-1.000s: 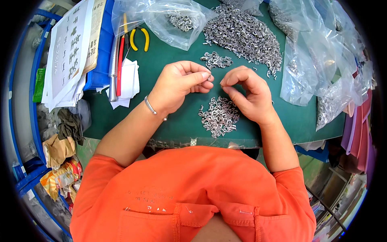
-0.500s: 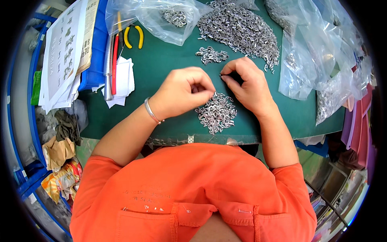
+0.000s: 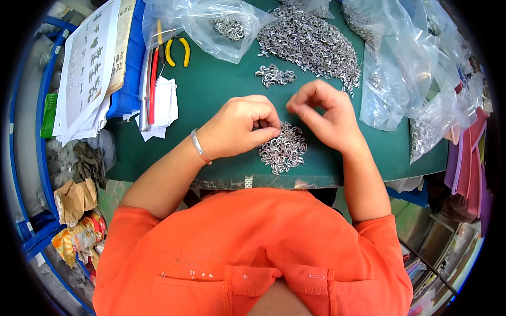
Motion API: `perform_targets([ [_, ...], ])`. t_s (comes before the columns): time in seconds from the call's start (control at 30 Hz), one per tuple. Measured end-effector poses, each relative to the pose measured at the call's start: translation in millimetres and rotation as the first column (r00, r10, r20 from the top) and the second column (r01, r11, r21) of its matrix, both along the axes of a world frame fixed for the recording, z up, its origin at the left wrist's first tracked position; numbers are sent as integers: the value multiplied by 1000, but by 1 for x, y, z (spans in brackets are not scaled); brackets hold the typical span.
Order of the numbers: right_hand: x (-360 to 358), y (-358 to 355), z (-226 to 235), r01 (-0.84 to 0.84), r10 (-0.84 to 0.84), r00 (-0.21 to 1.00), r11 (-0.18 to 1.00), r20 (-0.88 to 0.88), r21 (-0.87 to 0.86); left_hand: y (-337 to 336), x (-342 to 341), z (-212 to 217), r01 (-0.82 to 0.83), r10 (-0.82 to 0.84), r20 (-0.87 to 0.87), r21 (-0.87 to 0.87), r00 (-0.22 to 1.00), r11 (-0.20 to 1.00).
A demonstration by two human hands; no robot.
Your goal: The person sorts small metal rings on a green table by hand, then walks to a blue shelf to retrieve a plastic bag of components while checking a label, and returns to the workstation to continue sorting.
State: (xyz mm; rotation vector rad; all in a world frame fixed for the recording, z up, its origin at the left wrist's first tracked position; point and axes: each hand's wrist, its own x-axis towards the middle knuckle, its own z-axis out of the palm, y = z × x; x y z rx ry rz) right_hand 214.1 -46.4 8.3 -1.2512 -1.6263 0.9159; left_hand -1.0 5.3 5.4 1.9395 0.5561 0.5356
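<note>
Both hands shifted apart slightly: left hand [image 3: 240, 126] pinched shut over near clip pile [image 3: 282, 147]; right hand [image 3: 327, 113] fingertips pinched together, contents indiscernible.

Two hands meet at the middle of the surface [image 3: 221, 84]. The left hand [image 3: 240, 126] rests at nine o'clock of a small heap of metal clips [image 3: 284, 150], touching it; the right hand [image 3: 324, 113] sits at one o'clock of it. A smaller cluster [image 3: 275, 75] lies at twelve, a large pile [image 3: 311, 42] behind that. Pliers [image 3: 177, 51] lie at eleven, a paper stack [image 3: 89, 68] at ten, plastic bags [image 3: 406, 79] at two.
</note>
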Motion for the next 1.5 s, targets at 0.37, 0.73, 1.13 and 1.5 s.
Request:
perform_targets([
  [0.37,-12,18,2,-5,-47,940,988,338,153,28,16,-12,-218,276,-17,567,961,794],
  [0.73,-8,14,-5,93,-125,946,988,298,120,23,10,-12,-290,299,70,527,952,799],
  [1.13,-15,15,-7,31,-103,925,980,367,196,20,15,-14,-251,281,36,568,959,784],
  [1.5,-10,15,-3,163,-201,943,974,266,158,19,21,-15,-302,343,39,575,939,760],
])
